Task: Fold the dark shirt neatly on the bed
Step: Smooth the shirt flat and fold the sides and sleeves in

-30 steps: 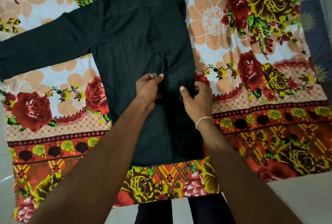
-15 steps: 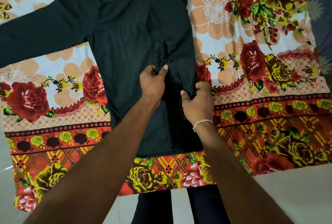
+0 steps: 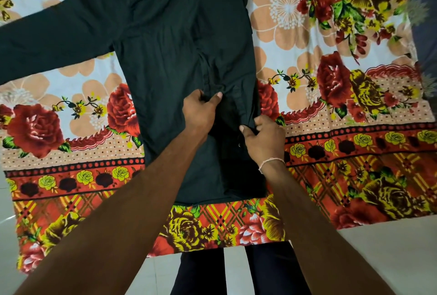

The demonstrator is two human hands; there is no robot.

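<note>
The dark shirt (image 3: 170, 63) lies flat on the floral bedsheet (image 3: 331, 105), hem toward me, its left sleeve stretched out to the left. Its right side is folded in over the body, giving a straight right edge. My left hand (image 3: 201, 112) pinches a bunched fold of cloth near the shirt's middle, thumb and fingers closed on it. My right hand (image 3: 262, 136) grips the folded right edge lower down, fingers curled round the fabric. A small button shows just left of that hand.
The sheet's near edge hangs over the bed front, with pale tiled floor (image 3: 378, 259) below it. My dark trouser legs (image 3: 236, 271) stand against the bed. Sheet lies bare to the right of the shirt.
Both hands have slid slightly up the shirt, away from me. The left hand went from resting on the cloth to pinching a bunch of it. The right hand keeps its hold on the edge.
</note>
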